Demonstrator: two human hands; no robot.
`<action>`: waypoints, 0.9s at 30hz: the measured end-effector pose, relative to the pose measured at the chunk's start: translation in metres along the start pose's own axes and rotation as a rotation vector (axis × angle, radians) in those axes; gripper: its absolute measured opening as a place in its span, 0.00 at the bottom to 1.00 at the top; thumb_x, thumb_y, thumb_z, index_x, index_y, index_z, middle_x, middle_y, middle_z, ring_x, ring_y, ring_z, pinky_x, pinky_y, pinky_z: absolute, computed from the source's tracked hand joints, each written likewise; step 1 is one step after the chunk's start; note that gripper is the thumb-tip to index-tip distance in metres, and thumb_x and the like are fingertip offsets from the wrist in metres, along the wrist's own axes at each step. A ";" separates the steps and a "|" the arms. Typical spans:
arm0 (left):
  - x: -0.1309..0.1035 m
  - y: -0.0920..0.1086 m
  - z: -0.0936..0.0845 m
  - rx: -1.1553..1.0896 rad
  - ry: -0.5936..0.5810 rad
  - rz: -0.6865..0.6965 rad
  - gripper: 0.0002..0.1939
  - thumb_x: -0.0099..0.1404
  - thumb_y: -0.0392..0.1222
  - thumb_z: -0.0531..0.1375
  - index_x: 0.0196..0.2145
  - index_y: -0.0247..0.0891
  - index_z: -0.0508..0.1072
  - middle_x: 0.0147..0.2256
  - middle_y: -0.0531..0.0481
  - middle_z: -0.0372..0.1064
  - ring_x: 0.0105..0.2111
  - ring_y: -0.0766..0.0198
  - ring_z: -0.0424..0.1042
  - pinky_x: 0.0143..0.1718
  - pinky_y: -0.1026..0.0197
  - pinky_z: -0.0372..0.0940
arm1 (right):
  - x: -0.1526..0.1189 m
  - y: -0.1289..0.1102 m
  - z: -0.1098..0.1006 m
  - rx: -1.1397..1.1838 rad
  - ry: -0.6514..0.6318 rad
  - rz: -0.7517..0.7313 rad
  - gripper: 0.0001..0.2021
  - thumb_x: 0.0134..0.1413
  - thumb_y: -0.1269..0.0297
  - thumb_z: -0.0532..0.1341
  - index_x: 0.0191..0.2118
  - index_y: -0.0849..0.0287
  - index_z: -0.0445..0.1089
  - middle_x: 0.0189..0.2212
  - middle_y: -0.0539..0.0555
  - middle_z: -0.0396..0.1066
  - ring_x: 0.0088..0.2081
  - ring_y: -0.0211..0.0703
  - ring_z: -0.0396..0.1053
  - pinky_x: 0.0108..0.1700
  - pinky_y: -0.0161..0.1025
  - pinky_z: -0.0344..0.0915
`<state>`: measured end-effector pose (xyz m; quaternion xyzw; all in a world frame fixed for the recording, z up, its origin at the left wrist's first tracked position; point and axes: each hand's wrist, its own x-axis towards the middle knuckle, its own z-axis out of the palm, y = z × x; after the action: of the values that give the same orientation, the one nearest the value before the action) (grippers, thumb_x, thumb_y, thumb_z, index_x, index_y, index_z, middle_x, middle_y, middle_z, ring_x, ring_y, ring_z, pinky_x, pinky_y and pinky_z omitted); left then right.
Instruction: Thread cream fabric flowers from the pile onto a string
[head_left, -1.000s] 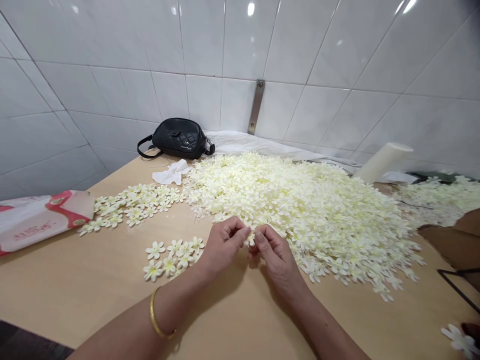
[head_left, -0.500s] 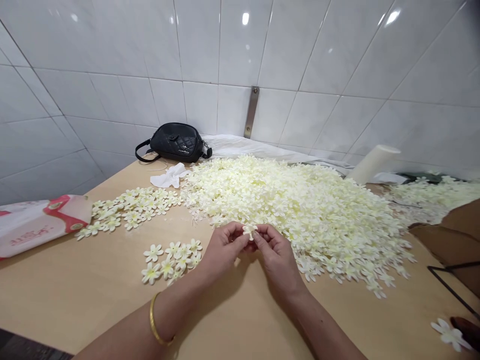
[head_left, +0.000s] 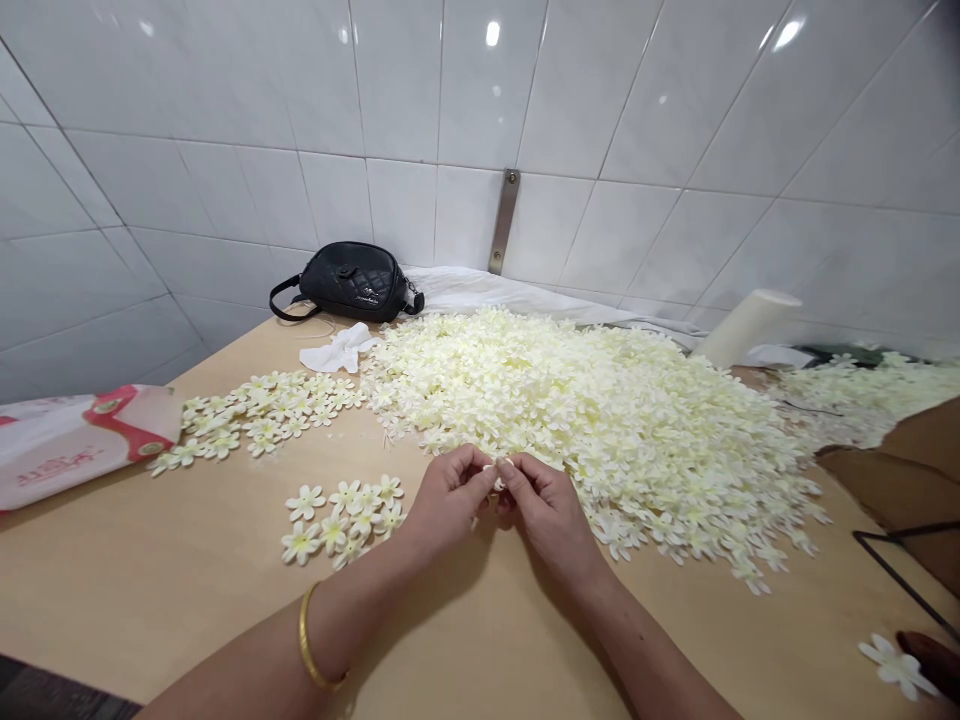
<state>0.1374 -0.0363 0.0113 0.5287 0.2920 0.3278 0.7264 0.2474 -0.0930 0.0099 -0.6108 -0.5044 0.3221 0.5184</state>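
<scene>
Between the fingertips of both hands is a small cream artificial flower [head_left: 498, 484], mostly covered by the thumbs and fingers. My left hand [head_left: 451, 497] pinches it from the left, and a gold bangle [head_left: 307, 640] circles that wrist. From the right, my right hand [head_left: 546, 508] grips it too, thumb over the petals. Just beyond the hands rises a large heap of cream-yellow flowers [head_left: 562, 385]. A small group of flowers [head_left: 334, 533] lies flat left of my left forearm.
Another spread of flowers [head_left: 266, 410] lies on the wooden table [head_left: 150, 560] beside a red-and-white plastic bag [head_left: 75, 440]. A black bag [head_left: 352, 282] rests near the tiled wall. Toward the right are a white roll [head_left: 746, 328], brown cardboard [head_left: 896, 480] and a single flower [head_left: 896, 665].
My right thumb has moved over the flower's face, so less of it shows between the fingers. Both hands stay in nearly the same place.
</scene>
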 end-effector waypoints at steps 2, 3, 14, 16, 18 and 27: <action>0.002 0.004 -0.001 -0.037 -0.023 -0.031 0.08 0.55 0.40 0.57 0.22 0.35 0.65 0.17 0.53 0.63 0.19 0.68 0.63 0.25 0.63 0.57 | 0.000 -0.002 -0.002 0.078 -0.069 0.001 0.14 0.55 0.58 0.51 0.25 0.60 0.65 0.20 0.49 0.63 0.23 0.36 0.60 0.27 0.33 0.58; 0.003 0.006 -0.002 -0.017 -0.026 -0.029 0.08 0.55 0.39 0.57 0.22 0.34 0.64 0.16 0.52 0.63 0.19 0.69 0.63 0.25 0.64 0.57 | 0.001 -0.003 -0.002 0.099 -0.083 -0.005 0.13 0.54 0.59 0.51 0.27 0.60 0.66 0.21 0.49 0.65 0.25 0.37 0.62 0.28 0.33 0.59; -0.008 0.004 0.002 0.432 0.074 0.283 0.06 0.56 0.36 0.53 0.22 0.37 0.63 0.20 0.54 0.58 0.22 0.68 0.58 0.25 0.64 0.53 | -0.006 0.000 0.001 -0.411 0.107 -0.231 0.08 0.52 0.71 0.50 0.31 0.60 0.66 0.23 0.51 0.65 0.24 0.38 0.61 0.27 0.34 0.56; -0.012 0.002 0.003 0.589 0.114 0.407 0.06 0.56 0.35 0.52 0.23 0.38 0.64 0.20 0.54 0.57 0.22 0.68 0.57 0.26 0.64 0.52 | -0.009 0.002 0.003 -0.589 0.171 -0.369 0.09 0.51 0.74 0.49 0.32 0.61 0.65 0.25 0.54 0.65 0.26 0.39 0.61 0.28 0.35 0.56; -0.013 0.001 0.003 0.599 0.111 0.442 0.06 0.57 0.35 0.51 0.25 0.38 0.65 0.22 0.53 0.59 0.23 0.67 0.58 0.27 0.64 0.53 | -0.010 0.003 0.005 -0.707 0.209 -0.476 0.10 0.51 0.75 0.48 0.33 0.62 0.64 0.25 0.55 0.64 0.27 0.40 0.61 0.29 0.35 0.56; 0.008 0.012 -0.008 0.125 0.083 0.078 0.09 0.56 0.42 0.55 0.22 0.36 0.63 0.20 0.56 0.57 0.19 0.72 0.56 0.21 0.67 0.54 | -0.019 -0.011 0.018 -0.362 0.027 -0.226 0.11 0.56 0.67 0.49 0.23 0.58 0.58 0.19 0.49 0.59 0.22 0.35 0.57 0.24 0.33 0.54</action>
<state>0.1343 -0.0222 0.0205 0.5699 0.3209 0.3585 0.6662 0.2228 -0.1057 0.0137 -0.6376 -0.6126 0.1577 0.4397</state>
